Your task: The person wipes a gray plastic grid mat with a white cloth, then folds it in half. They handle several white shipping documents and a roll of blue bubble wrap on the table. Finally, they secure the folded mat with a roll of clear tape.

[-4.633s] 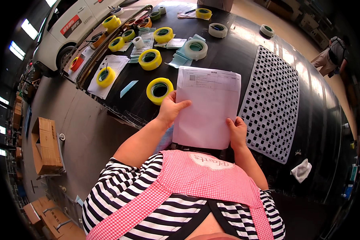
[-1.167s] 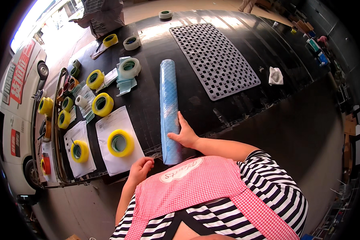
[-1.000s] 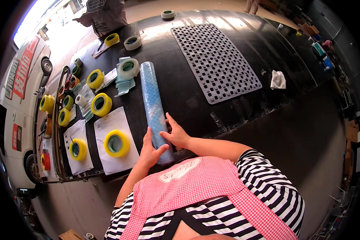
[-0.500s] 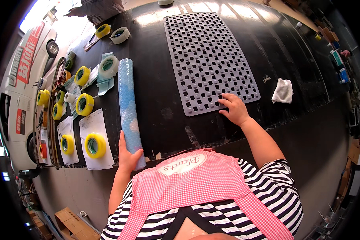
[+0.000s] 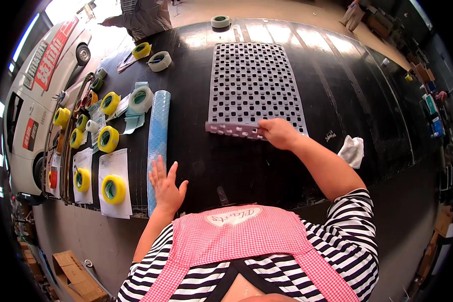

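Observation:
A grey bath mat with rows of square holes (image 5: 257, 80) lies lengthwise on the black table (image 5: 196, 151). Its near edge is lifted and curled back, showing a purplish-grey underside. My right hand (image 5: 279, 134) pinches that raised edge, thumb and fingers closed on it. To the left stretches a long blue patterned roll (image 5: 159, 121), lying front to back. Over its near end rests my left hand (image 5: 167, 190), fingers spread and not wrapped round it; the palm's contact with the roll cannot be made out.
Yellow tape rolls (image 5: 113, 190) and papers (image 5: 124, 163) cover the table's left side. A clear tape roll (image 5: 141, 99) sits beside the blue roll. Right of the mat is a crumpled white cloth (image 5: 352, 152). Another person (image 5: 145, 19) stands at the far left, near a white van (image 5: 22, 146).
My right hand has gone from resting on the mat's near corner to gripping and raising its near edge. The left hand has loosened from the blue roll, its fingers now spread.

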Action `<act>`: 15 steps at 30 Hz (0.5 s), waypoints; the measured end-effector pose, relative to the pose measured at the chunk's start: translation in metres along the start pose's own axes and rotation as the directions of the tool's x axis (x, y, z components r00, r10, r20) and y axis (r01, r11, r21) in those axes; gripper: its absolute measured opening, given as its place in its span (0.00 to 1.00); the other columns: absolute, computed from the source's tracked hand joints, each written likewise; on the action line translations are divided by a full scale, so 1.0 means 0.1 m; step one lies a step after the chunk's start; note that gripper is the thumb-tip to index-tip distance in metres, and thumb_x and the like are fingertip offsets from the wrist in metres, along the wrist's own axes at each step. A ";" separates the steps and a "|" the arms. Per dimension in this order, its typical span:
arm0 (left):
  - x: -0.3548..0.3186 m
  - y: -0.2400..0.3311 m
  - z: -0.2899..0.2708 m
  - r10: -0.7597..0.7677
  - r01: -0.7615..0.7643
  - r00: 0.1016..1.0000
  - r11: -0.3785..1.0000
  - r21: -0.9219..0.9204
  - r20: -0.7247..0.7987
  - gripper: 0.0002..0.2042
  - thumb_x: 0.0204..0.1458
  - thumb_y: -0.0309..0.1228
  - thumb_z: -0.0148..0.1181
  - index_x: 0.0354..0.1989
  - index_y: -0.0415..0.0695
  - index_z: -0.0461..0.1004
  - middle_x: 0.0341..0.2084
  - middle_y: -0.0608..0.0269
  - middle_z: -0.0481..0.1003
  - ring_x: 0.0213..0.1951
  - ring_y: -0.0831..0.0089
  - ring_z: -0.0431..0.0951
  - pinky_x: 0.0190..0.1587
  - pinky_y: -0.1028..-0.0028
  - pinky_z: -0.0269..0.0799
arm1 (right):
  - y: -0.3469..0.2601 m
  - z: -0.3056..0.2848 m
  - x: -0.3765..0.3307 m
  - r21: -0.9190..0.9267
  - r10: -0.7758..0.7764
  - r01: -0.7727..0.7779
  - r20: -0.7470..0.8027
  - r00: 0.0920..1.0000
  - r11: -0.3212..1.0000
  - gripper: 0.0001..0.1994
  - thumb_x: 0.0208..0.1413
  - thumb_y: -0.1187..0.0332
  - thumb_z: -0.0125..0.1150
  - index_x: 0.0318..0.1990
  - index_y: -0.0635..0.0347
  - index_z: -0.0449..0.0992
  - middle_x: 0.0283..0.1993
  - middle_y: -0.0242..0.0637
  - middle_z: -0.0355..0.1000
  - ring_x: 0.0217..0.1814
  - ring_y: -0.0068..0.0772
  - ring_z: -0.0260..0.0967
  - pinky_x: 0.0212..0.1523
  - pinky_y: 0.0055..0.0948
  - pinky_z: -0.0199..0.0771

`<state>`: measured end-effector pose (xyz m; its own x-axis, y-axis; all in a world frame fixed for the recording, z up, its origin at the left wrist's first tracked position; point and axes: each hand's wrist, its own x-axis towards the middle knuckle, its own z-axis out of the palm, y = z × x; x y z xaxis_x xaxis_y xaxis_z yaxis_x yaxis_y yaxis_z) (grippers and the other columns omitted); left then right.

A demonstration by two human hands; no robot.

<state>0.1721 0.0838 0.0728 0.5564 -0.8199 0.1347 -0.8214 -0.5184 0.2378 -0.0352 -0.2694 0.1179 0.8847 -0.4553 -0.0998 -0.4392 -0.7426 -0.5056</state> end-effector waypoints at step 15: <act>0.72 0.32 0.27 0.124 0.075 0.976 0.575 -0.815 0.177 0.26 0.63 0.45 0.59 0.66 0.47 0.68 0.71 0.49 0.59 0.70 0.54 0.62 0.69 0.57 0.60 | -0.24 -1.18 -0.05 0.654 0.545 0.756 -0.638 0.545 0.009 0.15 0.67 0.64 0.53 0.55 0.61 0.75 0.53 0.40 0.77 0.44 0.34 0.76 0.42 0.32 0.77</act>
<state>0.1820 0.0017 0.0645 0.4188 -0.9080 -0.0095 -0.3287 -0.1613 0.9306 -0.0473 -0.3071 0.2318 0.1432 -0.9657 0.2167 0.7670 -0.0301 -0.6409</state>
